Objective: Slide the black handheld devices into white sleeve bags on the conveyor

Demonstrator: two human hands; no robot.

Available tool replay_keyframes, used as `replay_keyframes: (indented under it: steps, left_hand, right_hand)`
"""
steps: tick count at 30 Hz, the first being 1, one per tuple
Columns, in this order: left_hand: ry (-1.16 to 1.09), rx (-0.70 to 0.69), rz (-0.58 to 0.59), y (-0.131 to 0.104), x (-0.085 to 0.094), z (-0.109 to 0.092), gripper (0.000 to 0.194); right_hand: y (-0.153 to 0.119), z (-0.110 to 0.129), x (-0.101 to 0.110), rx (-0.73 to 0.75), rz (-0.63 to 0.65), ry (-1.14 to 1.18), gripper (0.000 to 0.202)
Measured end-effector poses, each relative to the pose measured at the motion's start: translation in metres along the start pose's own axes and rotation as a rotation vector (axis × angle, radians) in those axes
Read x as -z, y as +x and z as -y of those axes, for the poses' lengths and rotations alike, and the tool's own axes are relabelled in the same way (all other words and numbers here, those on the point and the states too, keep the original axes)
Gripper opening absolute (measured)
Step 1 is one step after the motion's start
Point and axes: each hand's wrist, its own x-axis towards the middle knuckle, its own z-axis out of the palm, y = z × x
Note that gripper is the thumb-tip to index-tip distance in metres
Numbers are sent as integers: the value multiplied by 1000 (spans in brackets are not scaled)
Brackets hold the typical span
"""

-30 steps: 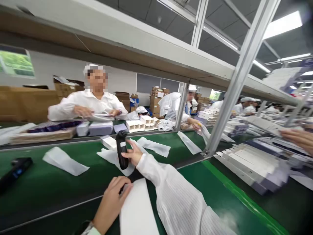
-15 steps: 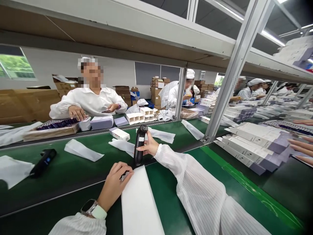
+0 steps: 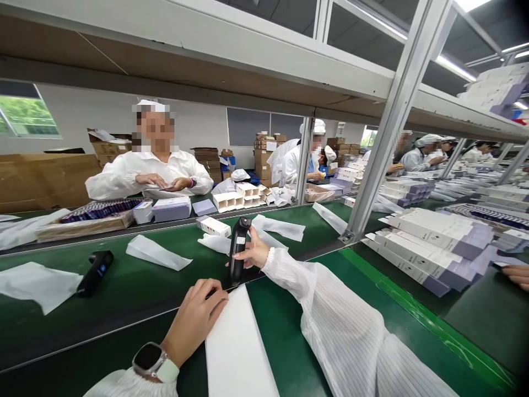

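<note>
In my right hand (image 3: 257, 252) is a black handheld device (image 3: 238, 256), held upright with a small pale label on its side. My fingers and thumb wrap its right side, and its lower end is just beyond the far end of a long white sheet (image 3: 239, 347). My left hand (image 3: 197, 313), with a watch on the wrist, has its fingers bent together at the sheet's upper left edge. The fingertips are partly hidden, and I cannot tell whether one sheet or a stack lies there. A similar black device (image 3: 95, 273) lies on the green belt (image 3: 157, 289) to the left.
White sleeves (image 3: 159, 252) and a small white box (image 3: 214, 226) lie on the belt. Across it, a co-worker (image 3: 151, 173) handles something flat beside a tray (image 3: 91, 220). White and lilac boxes (image 3: 433, 237) are stacked at right, behind a metal post (image 3: 392, 116). Another person's hand (image 3: 516, 275) shows there.
The loose device, sleeves and small box on the belt have shifted right. The co-worker's hand has left the tray and joined the other hand. My own hands have barely moved.
</note>
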Motion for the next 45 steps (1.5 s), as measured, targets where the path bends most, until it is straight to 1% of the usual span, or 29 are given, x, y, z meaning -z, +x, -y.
replay_keyframes:
  steps: [5,9,14,19,25,28,31,35,38,40,41,43,45]
  left_hand:
    - [36,-12,-34,1,0,-1,15]
    - [47,-14,-29,0,-1,-1,15]
    - [109,-90,-39,-1,-1,-1,17]
    - [160,-130,-53,-1,2,-3,15]
    - [146,-135,-80,-2,4,-1,12]
    - [89,-75,-74,-3,6,0,12]
    - [-6,22,-63,-2,8,-3,14]
    - [-173,169,-58,3,14,-11,19]
    - [-301,306,-106,14,23,-13,21]
    - [-390,402,-166,23,33,-12,23]
    - [-437,443,-202,28,39,-12,24]
    - [-522,495,-257,37,54,-11,26]
    - [-570,508,-277,44,67,-13,28]
  right_hand:
    - [0,-3,0,-1,24,-9,97]
    - [-2,-2,-3,1,32,-41,97]
    - [-2,-1,-4,-3,4,-76,99]
    - [-1,-2,-1,-13,14,-44,99]
    - [-4,1,-6,-9,44,-23,97]
    - [-3,-3,-7,-12,44,-55,97]
    - [1,-11,-7,-11,-7,-98,95]
    - [4,-17,-13,-25,-73,-102,80]
    - [3,-13,-19,-37,-88,-102,65]
    - [1,-6,-22,-44,-52,-132,55]
    - [-1,-1,-23,-63,-7,-141,52]
    - [-7,9,-24,-105,124,-119,54]
    - [-15,15,-26,-87,247,-33,58]
